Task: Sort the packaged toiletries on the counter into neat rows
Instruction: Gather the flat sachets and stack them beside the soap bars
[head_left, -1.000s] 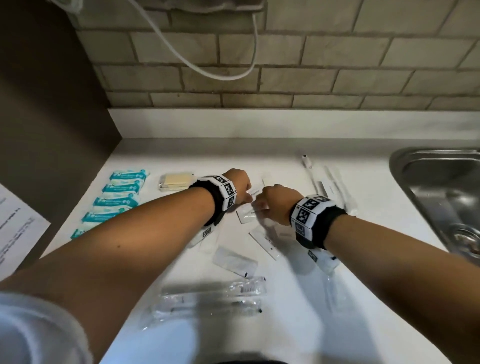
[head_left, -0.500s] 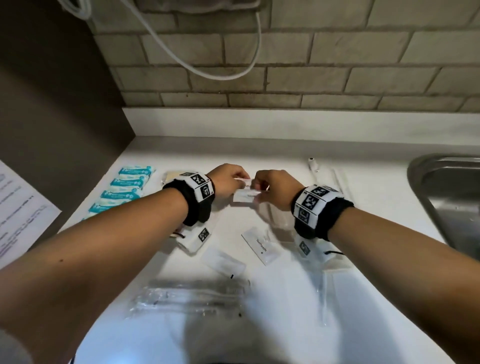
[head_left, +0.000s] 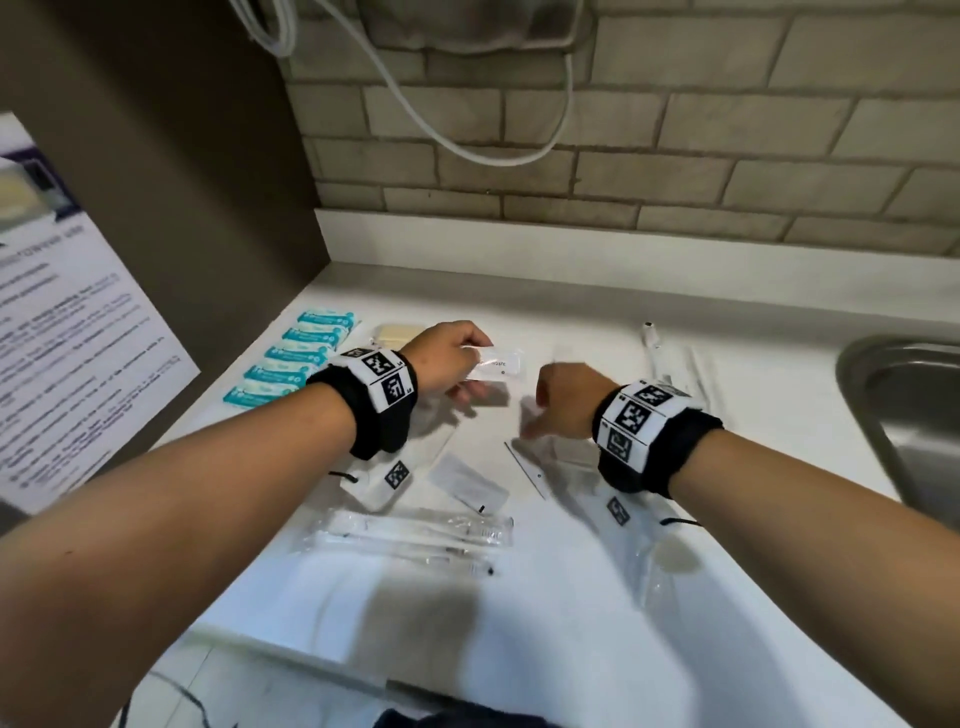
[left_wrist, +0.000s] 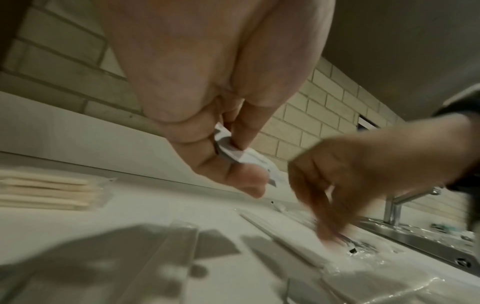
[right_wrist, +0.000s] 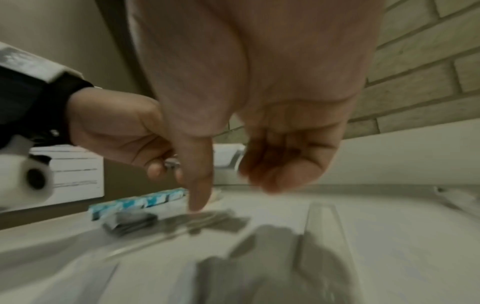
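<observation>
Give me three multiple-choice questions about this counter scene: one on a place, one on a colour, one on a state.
1. Where is the sink?
A) far left
B) far right
C) behind the person

2. What colour are the packets lined up at left?
A) red
B) teal
C) black

3. What is the left hand doing?
A) pinching a sachet
B) lying flat
C) turning a tap

Answers:
1 B: its steel rim shows at the right edge.
2 B: the wrappers are teal and white.
3 A: its fingers pinch the white sachet in the air.
</observation>
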